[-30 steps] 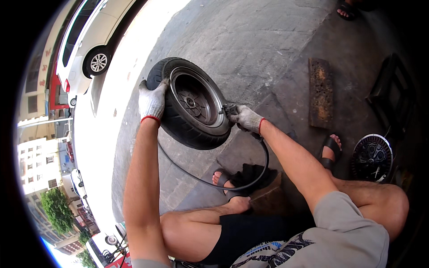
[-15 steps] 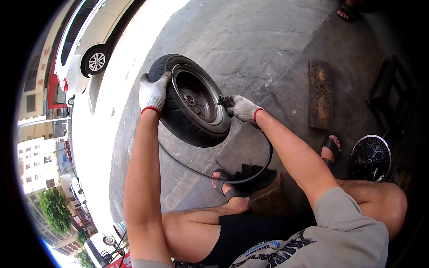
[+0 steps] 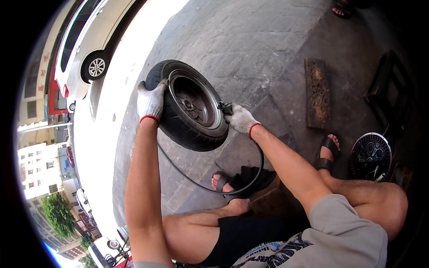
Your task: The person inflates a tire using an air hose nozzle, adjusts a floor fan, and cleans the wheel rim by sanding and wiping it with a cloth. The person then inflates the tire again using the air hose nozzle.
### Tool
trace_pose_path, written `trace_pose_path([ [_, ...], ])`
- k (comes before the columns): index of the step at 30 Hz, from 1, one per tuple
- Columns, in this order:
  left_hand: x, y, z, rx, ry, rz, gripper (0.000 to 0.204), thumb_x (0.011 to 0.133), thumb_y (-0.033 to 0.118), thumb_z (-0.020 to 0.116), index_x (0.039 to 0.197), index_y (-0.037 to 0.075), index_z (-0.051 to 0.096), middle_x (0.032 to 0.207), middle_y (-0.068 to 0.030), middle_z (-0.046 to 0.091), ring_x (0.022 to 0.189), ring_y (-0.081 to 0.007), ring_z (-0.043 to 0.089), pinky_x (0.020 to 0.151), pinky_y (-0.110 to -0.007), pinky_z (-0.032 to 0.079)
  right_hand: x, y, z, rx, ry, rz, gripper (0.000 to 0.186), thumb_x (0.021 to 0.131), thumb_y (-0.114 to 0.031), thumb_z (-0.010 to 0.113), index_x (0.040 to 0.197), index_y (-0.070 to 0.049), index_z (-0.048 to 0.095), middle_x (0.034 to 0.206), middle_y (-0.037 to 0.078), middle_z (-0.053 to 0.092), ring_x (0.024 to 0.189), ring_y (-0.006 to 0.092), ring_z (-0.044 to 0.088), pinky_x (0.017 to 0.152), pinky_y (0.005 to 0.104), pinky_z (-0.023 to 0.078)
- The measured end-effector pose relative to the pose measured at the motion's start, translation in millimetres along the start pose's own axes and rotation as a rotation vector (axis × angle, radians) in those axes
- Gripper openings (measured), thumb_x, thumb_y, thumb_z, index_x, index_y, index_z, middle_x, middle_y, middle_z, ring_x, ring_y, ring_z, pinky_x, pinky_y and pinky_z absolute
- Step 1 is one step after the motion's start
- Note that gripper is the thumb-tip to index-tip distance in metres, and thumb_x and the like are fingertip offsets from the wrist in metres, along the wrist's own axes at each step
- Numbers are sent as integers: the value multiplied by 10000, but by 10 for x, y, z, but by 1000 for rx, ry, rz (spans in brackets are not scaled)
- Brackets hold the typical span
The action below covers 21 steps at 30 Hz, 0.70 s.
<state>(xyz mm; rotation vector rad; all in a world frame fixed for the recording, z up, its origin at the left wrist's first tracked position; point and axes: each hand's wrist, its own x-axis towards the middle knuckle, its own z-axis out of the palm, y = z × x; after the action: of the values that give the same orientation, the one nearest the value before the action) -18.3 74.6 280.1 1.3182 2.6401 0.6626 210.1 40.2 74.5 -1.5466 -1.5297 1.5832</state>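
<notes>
Grey concrete backs a tilted, dull-rimmed, black-tyred wheel.

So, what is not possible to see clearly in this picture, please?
Head view: far side of the wheel, hidden by its near side.
Head view: most fingers of the left grip, behind the wheel.
Head view: shape of the dark tool, small and partly inside the right grip.
Head view: hose beyond the left forearm, which hides it.
Head view: person with the topmost foot, cut by the top edge.
</notes>
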Motion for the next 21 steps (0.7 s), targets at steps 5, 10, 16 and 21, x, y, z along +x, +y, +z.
trace_pose_path([
  [5, -71, -14, -5, -5, -14, -4, 1001, 789, 542, 790, 1503, -61, 432, 1409, -304, 586, 1318, -386, 581, 1105, -401, 442, -80, -311, 33, 247, -256, -296, 399, 889, -264, 683, 1197, -14, 641, 1126, 289, 703, 1125, 432, 659, 957, 477, 517],
  [10, -127, 1, -56, 45, -3, 23, 1019, 802, 559, 775, 1521, -58, 400, 1440, -314, 550, 1348, -404, 546, 1120, -411, 429, -89, -222, -82, 81, -381, -377, 405, 904, -273, 668, 1218, -23, 610, 1071, 272, 712, 1046, 463, 669, 901, 494, 530],
  [16, -1256, 96, 408, -48, 244, -38, 1196, 706, 295, 932, 1584, -75, 208, 1573, -312, 343, 1477, -416, 352, 1249, -446, 273, -98, 156, -224, -9, 215, -43, 364, 917, -281, 616, 1231, -96, 628, 1075, 266, 710, 1063, 452, 661, 912, 526, 522],
  [21, -1404, -555, 464, -208, 319, 13, 1268, 692, 285, 935, 1600, -71, 125, 1599, -284, 324, 1502, -374, 327, 1258, -397, 255, -260, 125, -35, -8, 107, -50, 380, 903, -327, 634, 1214, -108, 649, 1105, 243, 714, 1076, 449, 659, 917, 523, 522],
])
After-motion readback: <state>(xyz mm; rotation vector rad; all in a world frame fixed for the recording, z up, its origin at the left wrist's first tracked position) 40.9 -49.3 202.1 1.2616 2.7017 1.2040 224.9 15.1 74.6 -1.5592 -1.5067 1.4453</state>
